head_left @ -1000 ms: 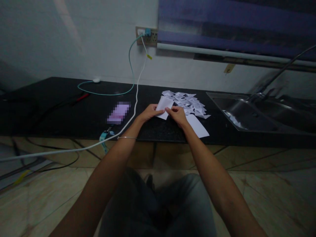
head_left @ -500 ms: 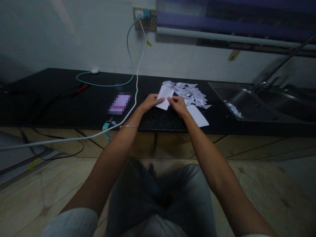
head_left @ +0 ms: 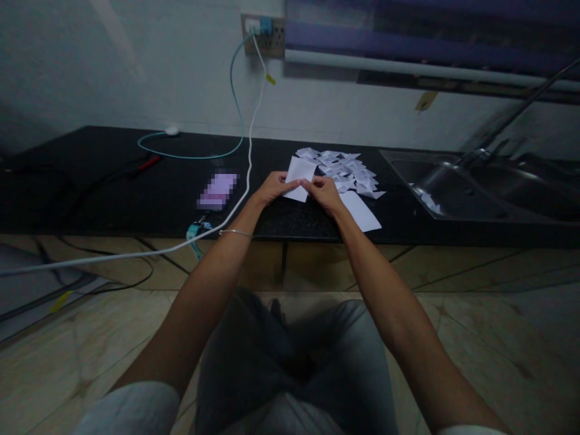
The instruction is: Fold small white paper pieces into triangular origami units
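A white sheet of paper (head_left: 299, 170) is held between my two hands, just over the dark countertop. My left hand (head_left: 274, 187) grips its left edge, thumb lying across the front and fingers behind. My right hand (head_left: 324, 192) pinches the right edge, and its thumb meets the left thumb near the paper's middle. Behind and right of the hands lies a heap of folded white paper pieces (head_left: 357, 172). A flat stack of white paper (head_left: 361, 211) rests by my right wrist, partly covered by it.
A sink (head_left: 453, 193) with a faucet and some white scraps is set into the counter (head_left: 136, 181) at right. On the left lie a pixelated pink phone-like object (head_left: 218, 191) and a turquoise strap (head_left: 193, 232). A white cable (head_left: 250, 158) runs from the wall outlet (head_left: 275, 42) past my left forearm.
My right thumb has slid left across the paper until it meets the left thumb. The left hand keeps its hold. The whole view has shifted slightly.
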Tool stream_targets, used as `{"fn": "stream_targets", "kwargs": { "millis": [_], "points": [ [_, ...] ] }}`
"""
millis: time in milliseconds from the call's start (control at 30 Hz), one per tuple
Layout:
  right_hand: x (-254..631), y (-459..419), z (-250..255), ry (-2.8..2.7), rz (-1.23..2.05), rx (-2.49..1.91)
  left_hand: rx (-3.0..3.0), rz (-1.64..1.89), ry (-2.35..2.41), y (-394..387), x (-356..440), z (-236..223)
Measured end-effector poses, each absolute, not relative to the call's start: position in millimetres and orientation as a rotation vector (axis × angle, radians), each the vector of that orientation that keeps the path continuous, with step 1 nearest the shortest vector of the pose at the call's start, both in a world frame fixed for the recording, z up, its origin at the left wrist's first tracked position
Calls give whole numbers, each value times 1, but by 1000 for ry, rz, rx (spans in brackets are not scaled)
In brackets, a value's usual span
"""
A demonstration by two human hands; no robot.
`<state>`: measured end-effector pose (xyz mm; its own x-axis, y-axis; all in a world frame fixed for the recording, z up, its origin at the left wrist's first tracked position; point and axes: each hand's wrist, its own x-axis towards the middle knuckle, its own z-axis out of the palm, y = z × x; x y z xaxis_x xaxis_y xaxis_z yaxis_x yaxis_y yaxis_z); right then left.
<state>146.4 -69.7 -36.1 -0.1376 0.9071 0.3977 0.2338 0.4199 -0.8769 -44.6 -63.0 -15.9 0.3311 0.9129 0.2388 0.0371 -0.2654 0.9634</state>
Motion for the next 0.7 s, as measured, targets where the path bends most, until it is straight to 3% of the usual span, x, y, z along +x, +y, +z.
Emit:
{"fn": "stream_targets", "kwargs": {
  "millis": [700],
  "points": [
    [148,-68,-37,-1512,912,-988,1523,1115,849,-66,-45,-15]
  ]
}}
